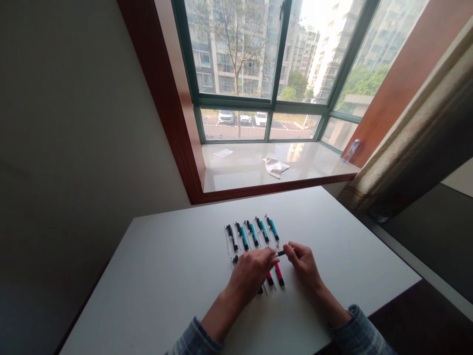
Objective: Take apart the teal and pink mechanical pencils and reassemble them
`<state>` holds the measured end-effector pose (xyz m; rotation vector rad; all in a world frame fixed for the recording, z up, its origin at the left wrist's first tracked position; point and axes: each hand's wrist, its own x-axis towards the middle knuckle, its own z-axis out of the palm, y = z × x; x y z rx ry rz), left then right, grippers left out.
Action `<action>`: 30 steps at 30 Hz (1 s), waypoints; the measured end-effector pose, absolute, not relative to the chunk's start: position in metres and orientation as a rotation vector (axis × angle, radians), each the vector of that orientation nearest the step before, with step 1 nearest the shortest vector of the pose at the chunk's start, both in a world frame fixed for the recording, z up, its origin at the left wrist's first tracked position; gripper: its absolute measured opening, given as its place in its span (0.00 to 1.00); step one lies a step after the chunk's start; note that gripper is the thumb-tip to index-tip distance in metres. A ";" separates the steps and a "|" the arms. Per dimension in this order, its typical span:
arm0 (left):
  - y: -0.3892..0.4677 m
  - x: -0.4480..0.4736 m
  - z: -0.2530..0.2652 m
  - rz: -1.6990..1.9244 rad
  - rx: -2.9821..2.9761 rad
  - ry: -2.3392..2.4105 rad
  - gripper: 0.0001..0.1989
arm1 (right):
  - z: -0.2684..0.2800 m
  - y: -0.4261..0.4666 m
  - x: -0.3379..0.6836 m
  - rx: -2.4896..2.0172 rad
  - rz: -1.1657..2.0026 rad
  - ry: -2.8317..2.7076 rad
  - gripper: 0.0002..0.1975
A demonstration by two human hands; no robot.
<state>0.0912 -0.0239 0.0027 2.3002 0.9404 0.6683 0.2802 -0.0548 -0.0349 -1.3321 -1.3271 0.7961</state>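
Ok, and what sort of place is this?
Probably a room in a home: a white table stands by a large window, with a curtain beside it and apartment-like buildings outside.

Table [166, 276], beneath left hand [251, 268] and right hand [303, 264]: smooth, faint sheen, laminate-like. Teal pens [273, 230], just beyond the left hand: smooth plastic in appearance. Red pens [278, 274], between the hands: same plastic look. Pen part [281, 253], pinched by both hands: appears plastic; finish too small to grade. Sill [240, 172], well beyond both hands: glossy, reflective, stone- or tile-like. Crumpled sheet [275, 167] there: matt; cloth or paper, cannot tell. Bottle [352, 150], far beyond the right hand: clear, shiny plastic. Sleeves [197, 340], behind the hands: woven cloth, matt.
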 end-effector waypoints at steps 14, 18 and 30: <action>-0.026 0.095 0.002 0.763 1.929 0.863 0.25 | -0.013 -0.061 0.272 -1.113 0.915 -1.145 0.15; -0.027 0.094 0.008 0.798 1.859 0.821 0.25 | 0.001 -0.063 0.268 -1.058 0.904 -1.196 0.24; -0.032 0.096 0.011 0.872 1.624 0.707 0.25 | 0.017 -0.063 0.269 -1.103 0.912 -1.225 0.23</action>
